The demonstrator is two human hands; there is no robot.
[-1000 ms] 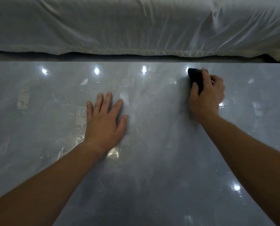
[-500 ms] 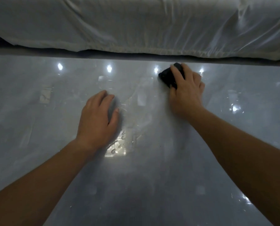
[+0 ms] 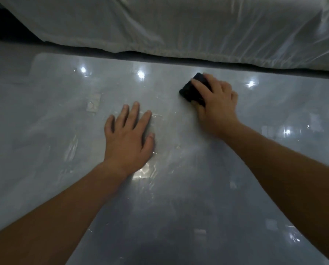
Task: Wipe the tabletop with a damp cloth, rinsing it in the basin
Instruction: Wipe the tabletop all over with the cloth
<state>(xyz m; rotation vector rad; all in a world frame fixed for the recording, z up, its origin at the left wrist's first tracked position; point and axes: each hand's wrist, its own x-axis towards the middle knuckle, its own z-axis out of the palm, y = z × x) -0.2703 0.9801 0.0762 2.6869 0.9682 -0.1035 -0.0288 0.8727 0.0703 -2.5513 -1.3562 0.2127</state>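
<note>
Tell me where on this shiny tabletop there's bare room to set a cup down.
Bare tabletop lies left of the left hand, between the two forearms, and right of the right hand. It is crowded at the far edge, where the right hand holds the dark cloth near the white covering.

Dim, bluish, soft-focus frame. Small point glare spots on glossy worktop [image 3: 45,131]. Wide-angle bending at edges; right hand [image 3: 217,106] slightly blurred.

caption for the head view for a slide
Right hand presses a dark cloth on the glossy tabletop while the left hand rests flat.
</note>
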